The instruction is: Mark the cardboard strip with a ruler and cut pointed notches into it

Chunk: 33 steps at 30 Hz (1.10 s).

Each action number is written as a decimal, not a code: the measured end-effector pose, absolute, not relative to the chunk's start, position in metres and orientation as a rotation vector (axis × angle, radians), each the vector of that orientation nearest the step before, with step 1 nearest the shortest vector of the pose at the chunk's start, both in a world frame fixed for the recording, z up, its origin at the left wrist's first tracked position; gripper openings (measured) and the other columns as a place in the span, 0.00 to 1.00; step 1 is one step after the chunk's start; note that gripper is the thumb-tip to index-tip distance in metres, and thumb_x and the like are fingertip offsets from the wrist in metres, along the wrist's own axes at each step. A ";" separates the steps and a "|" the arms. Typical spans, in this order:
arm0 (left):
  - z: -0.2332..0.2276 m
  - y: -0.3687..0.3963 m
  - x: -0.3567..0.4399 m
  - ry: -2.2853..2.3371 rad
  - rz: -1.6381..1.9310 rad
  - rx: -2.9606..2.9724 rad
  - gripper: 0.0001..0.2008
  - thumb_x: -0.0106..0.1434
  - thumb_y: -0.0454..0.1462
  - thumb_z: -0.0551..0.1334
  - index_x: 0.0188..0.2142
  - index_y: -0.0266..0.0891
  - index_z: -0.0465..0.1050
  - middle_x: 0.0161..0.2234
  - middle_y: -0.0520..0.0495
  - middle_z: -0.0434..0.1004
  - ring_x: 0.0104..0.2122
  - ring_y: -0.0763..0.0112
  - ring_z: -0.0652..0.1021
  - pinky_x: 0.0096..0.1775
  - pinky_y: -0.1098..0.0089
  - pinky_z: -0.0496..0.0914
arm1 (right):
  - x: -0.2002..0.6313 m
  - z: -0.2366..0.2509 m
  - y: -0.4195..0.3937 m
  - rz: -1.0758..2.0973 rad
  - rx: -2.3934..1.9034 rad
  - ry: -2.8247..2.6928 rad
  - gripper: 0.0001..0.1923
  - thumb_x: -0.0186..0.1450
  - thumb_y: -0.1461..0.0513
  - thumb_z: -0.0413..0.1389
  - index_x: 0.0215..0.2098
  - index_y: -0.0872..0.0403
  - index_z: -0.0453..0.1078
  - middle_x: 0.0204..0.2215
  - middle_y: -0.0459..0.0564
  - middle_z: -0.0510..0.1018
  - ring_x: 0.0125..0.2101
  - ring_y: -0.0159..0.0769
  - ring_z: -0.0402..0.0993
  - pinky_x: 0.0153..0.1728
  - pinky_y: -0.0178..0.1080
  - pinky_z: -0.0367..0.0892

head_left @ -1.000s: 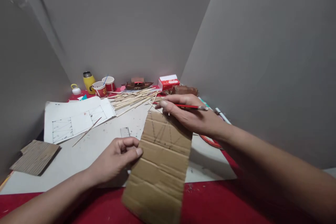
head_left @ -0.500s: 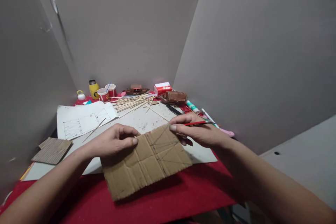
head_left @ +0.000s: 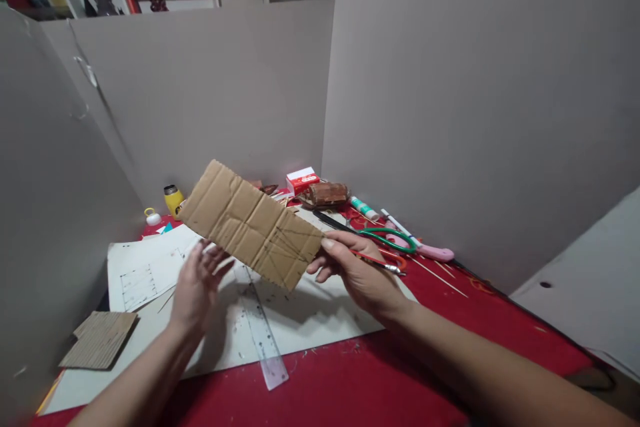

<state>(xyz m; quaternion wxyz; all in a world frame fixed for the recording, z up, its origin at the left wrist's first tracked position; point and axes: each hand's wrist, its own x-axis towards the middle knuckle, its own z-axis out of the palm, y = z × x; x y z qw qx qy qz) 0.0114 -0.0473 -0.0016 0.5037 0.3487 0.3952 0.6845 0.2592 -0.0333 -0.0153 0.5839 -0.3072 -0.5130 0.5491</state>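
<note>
A creased piece of brown cardboard (head_left: 253, 223) with dark drawn lines on its right part is lifted and tilted above the table. My right hand (head_left: 363, 277) pinches its right corner between thumb and fingers. A thin red pen (head_left: 375, 259) with a silvery end also rests in that hand. My left hand (head_left: 196, 283) is below the cardboard's left part, fingers apart and slightly blurred, apparently holding nothing. Below the cardboard, a clear ruler (head_left: 270, 347) lies on the white board (head_left: 325, 327). A drawn plan on paper (head_left: 160, 270) lies left of my left hand.
Scissors with green handles (head_left: 387, 239), a glue tube (head_left: 365, 208) and a brown model boat (head_left: 327, 195) lie at the right back. Corrugated cardboard (head_left: 100, 340) lies at left. A yellow bottle (head_left: 173, 200) and a red-white box (head_left: 303, 180) stand at the back. Grey partitions (head_left: 240, 87) surround the table.
The cardboard has been raised and turned, its left end now higher. My left hand has let go of it and dropped below. The ruler and green scissor handles have come into view.
</note>
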 end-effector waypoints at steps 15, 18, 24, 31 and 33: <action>-0.017 -0.068 0.041 1.033 1.370 0.766 0.18 0.58 0.41 0.70 0.47 0.37 0.78 0.44 0.43 0.84 0.44 0.56 0.82 0.42 0.65 0.77 | 0.243 -0.046 -0.047 1.447 -0.731 -1.292 0.16 0.62 0.50 0.64 0.34 0.56 0.79 0.25 0.51 0.83 0.25 0.36 0.81 0.25 0.34 0.76; -0.020 -0.064 0.038 1.036 1.365 0.764 0.18 0.58 0.41 0.70 0.47 0.36 0.78 0.44 0.42 0.84 0.44 0.56 0.82 0.43 0.64 0.77 | 0.246 -0.050 -0.041 1.407 -0.750 -1.292 0.15 0.64 0.51 0.63 0.37 0.55 0.78 0.26 0.51 0.83 0.25 0.36 0.81 0.26 0.35 0.76; -0.029 -0.058 0.032 1.044 1.348 0.745 0.16 0.58 0.40 0.70 0.45 0.37 0.78 0.44 0.42 0.84 0.44 0.57 0.83 0.46 0.65 0.77 | 0.252 -0.052 -0.032 1.284 -0.791 -1.305 0.14 0.66 0.53 0.60 0.41 0.56 0.75 0.33 0.53 0.83 0.30 0.36 0.81 0.27 0.36 0.76; -0.038 -0.053 0.029 1.060 1.328 0.726 0.15 0.57 0.38 0.71 0.44 0.37 0.79 0.44 0.41 0.84 0.45 0.55 0.82 0.48 0.61 0.77 | 0.261 -0.061 -0.022 1.021 -0.839 -1.547 0.13 0.69 0.57 0.56 0.49 0.55 0.69 0.41 0.57 0.81 0.39 0.42 0.80 0.36 0.44 0.77; -0.040 -0.052 0.027 1.070 1.328 0.728 0.15 0.56 0.38 0.72 0.44 0.38 0.80 0.44 0.41 0.84 0.45 0.55 0.82 0.48 0.60 0.77 | 0.262 -0.061 -0.018 0.922 -0.867 -1.640 0.12 0.67 0.59 0.56 0.47 0.54 0.70 0.41 0.57 0.81 0.41 0.43 0.80 0.42 0.48 0.75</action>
